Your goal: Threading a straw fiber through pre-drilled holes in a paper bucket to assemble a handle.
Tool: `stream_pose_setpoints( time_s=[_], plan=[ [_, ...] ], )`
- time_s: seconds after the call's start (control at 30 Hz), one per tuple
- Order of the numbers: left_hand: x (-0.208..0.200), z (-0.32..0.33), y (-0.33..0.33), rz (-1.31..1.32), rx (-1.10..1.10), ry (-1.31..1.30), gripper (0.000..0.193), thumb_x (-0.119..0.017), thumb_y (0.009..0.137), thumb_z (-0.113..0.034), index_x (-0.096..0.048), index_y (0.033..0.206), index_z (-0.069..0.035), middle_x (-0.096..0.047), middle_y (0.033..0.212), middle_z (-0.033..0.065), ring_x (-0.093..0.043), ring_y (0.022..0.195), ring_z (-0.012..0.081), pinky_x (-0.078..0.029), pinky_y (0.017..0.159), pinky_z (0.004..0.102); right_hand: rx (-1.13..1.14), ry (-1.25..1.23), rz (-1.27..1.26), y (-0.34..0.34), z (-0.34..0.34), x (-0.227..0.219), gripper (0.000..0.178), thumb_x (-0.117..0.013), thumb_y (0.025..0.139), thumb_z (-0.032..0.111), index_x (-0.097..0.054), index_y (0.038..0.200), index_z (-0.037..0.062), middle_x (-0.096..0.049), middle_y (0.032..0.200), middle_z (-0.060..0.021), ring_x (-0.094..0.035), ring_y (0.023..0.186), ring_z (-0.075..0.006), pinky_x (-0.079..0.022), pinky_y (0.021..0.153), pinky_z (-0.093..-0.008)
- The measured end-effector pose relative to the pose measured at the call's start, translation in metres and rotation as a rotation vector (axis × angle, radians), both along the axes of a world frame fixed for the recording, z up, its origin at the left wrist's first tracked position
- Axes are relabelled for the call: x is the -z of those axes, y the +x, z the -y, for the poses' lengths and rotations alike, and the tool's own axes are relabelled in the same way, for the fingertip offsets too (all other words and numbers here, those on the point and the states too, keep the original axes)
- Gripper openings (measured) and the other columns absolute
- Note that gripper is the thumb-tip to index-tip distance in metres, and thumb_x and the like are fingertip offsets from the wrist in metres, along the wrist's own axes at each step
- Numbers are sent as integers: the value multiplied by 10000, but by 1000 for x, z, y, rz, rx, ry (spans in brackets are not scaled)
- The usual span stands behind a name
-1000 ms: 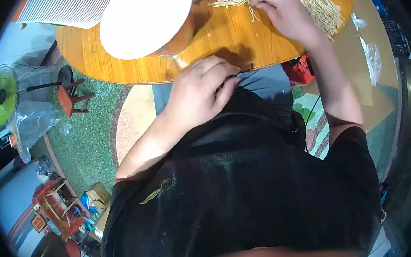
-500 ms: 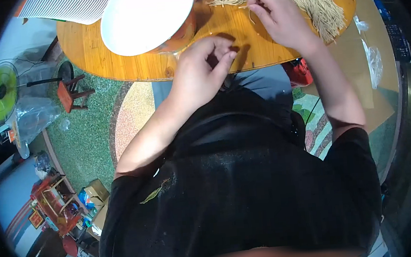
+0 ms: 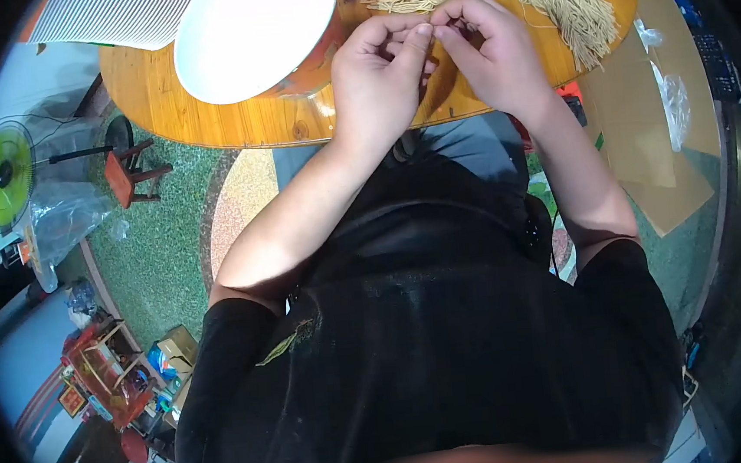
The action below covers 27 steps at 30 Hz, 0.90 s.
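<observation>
Over the near part of the wooden table (image 3: 206, 131), my left hand (image 3: 376, 83) and my right hand (image 3: 496, 60) meet at their fingertips. Both are closed in a pinch, thumb against finger. Whatever lies between the tips is too small to make out. Just beyond my right hand, a bundle of thin beige strands (image 3: 576, 19) spreads over the table, its loose ends fanned to the left and right. To the left of my left hand is a wide white oval surface (image 3: 255, 40), atop a reddish-orange round base (image 3: 310, 71).
A white ridged panel (image 3: 110, 17) sits at the table's far left. On the floor to the left are a small reddish-brown stool (image 3: 129, 176) and a green-bladed fan (image 3: 5, 173). Flattened cardboard (image 3: 668, 195) lies on the right, with clear plastic (image 3: 677, 112) on it.
My hands have come together from apart. The right hand has moved down and left from beside the strands, and the left hand has moved up and right to meet it.
</observation>
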<state>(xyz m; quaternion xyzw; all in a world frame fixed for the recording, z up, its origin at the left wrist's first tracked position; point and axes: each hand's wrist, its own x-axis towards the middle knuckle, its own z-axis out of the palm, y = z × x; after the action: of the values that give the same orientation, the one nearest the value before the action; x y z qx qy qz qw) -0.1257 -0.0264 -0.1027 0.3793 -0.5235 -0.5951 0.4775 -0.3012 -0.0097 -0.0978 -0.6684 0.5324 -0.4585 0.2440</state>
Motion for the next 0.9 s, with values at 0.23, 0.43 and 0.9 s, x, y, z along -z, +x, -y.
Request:
stream_pose_setpoints(
  time_s=[0.23,0.43,0.9],
  plan=[
    [4,-3,8,-55,-40,-148,86,-674,1082,-67,-678,1133,3,-713,892,22,-659,729,56,-541,661,210,-54,-57,-89,-12,15,16,135,-753,986,141,-723,1076,45,-722,985,-85,-725,871,-227,-582,795,-350],
    [-9,-26,38,18,-34,-480,67,-604,1095,-37,-592,1150,-2,-641,1031,92,-622,803,107,-509,658,238,-64,53,-253,-27,38,12,97,-713,1022,90,-730,1074,9,-693,930,-69,-630,793,-159,-527,741,-318],
    [-125,-86,157,-499,-81,-661,152,-639,1100,-182,-630,1194,-63,-678,974,65,-610,762,178,-541,654,333,-185,239,-123,-51,76,-1,315,-630,901,-76,-690,1186,45,-533,868,-14,-553,803,-141,-473,725,-308]
  ],
)
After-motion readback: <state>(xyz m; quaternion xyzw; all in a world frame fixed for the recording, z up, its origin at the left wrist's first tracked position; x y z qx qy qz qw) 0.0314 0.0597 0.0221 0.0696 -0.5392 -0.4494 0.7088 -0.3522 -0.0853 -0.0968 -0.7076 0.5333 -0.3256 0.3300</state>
